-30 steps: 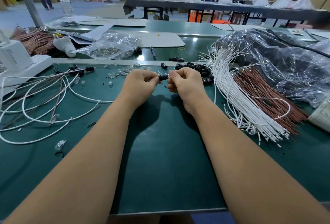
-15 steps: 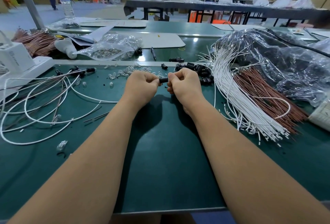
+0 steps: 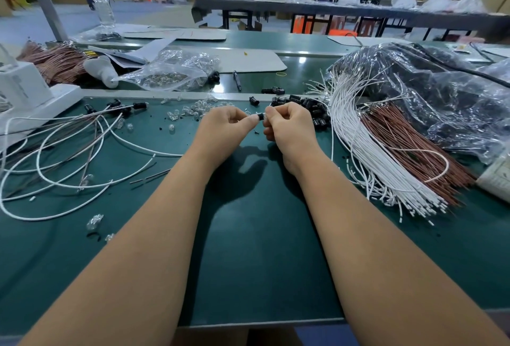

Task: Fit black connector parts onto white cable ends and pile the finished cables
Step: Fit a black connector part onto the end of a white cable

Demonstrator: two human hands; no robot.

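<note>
- At the left of the frame our finished cables (image 3: pixel 69 152) lie in loose white loops on the green table (image 3: pixel 248 249), their black-capped ends pointing to the upper middle, well apart from our hands.
- Left of centre, our left hand (image 3: pixel 220 130) is curled, thumb and forefinger pinching the left end of the black connector part (image 3: pixel 259 117).
- That connector part sits just between the two hands in the upper middle of the frame, its long axis lying roughly left to right, so we judge the fitting runs along that line.
- Right of it, our right hand (image 3: pixel 287 124) is curled too, fingertips pinched at the part's right end; whether a cable end is in that pinch we cannot tell.
- Just behind the right hand lies the heap of loose black parts (image 3: pixel 303 104).
- Further right, the bundle of white cables (image 3: pixel 367 152) fans toward the lower right, nearer our right hand, beside brown wires (image 3: pixel 408 147).
</note>
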